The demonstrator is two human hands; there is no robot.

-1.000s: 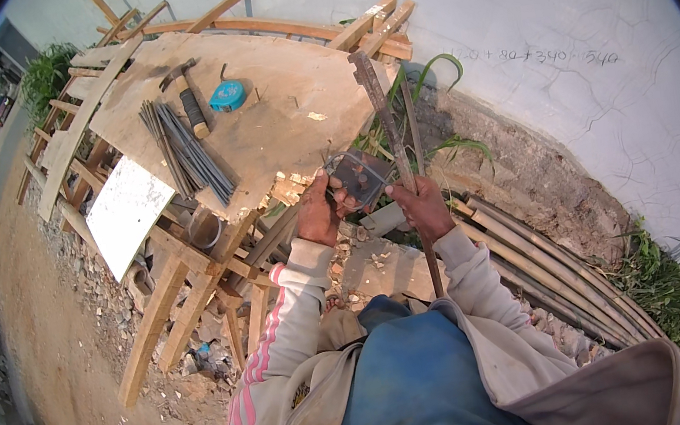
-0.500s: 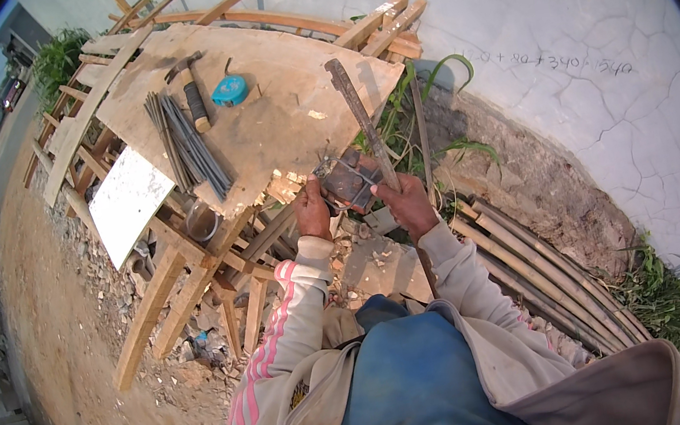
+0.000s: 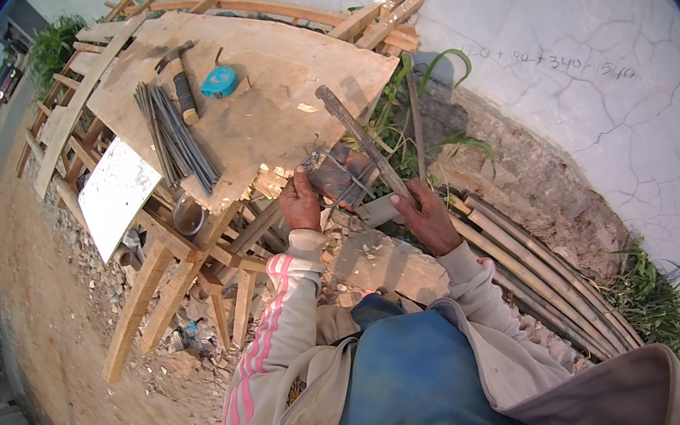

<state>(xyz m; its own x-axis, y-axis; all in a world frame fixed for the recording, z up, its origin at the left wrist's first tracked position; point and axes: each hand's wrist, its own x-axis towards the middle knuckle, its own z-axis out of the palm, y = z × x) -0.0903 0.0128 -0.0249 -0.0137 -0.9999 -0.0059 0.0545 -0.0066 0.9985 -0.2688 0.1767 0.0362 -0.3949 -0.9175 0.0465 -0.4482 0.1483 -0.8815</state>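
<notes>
My left hand (image 3: 300,204) is closed at the near edge of a plywood bench, pinching a thin bent metal rod (image 3: 352,172). The rod forms an angular hook over a dark reddish-brown block (image 3: 328,181). My right hand (image 3: 429,218) grips the lower end of a long, rusty metal bar (image 3: 360,137), which slants up and left beyond the block. Whether the bar touches the rod, I cannot tell. On the plywood lie a bundle of straight grey rods (image 3: 186,147), a claw hammer (image 3: 184,91) and a turquoise tape measure (image 3: 219,82).
The plywood top (image 3: 264,57) rests on rough timber legs (image 3: 139,308). A white board (image 3: 120,197) leans at its left. Long poles (image 3: 542,270) lie at right beside a cracked grey wall (image 3: 558,21). Rubble (image 3: 383,263) and weeds (image 3: 647,298) cover the ground nearby.
My right hand has moved down and to the right, and the bar's top end has dropped slightly leftward. The left hand has shifted a little left; more of the bent rod shows.
</notes>
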